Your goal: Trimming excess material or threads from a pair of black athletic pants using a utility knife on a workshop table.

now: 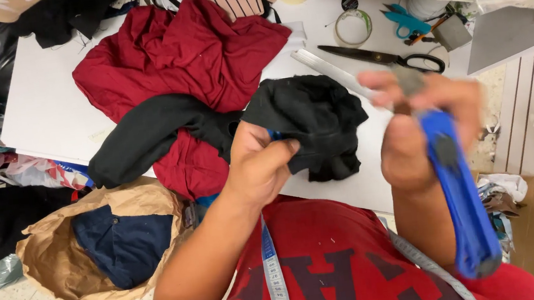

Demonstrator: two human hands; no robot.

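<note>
My left hand [256,164] grips a bunched piece of black fabric [314,122] above the near edge of the white table [43,101]. The same black cloth trails left over a heap of dark red fabric [190,52]. My right hand [419,121] is blurred and holds a long blue tool [460,196], a cutter by its shape, whose metal tip points toward the black fabric. The two hands sit close together, level with each other. A measuring tape [273,275] hangs over my red shirt.
Black-handled scissors [379,57], a metal ruler [331,70], tape rolls [353,26] and small teal scissors [407,19] lie at the back right. A brown paper bag [60,258] holding dark blue cloth stands on the floor, left. More cloth piles line the left edge.
</note>
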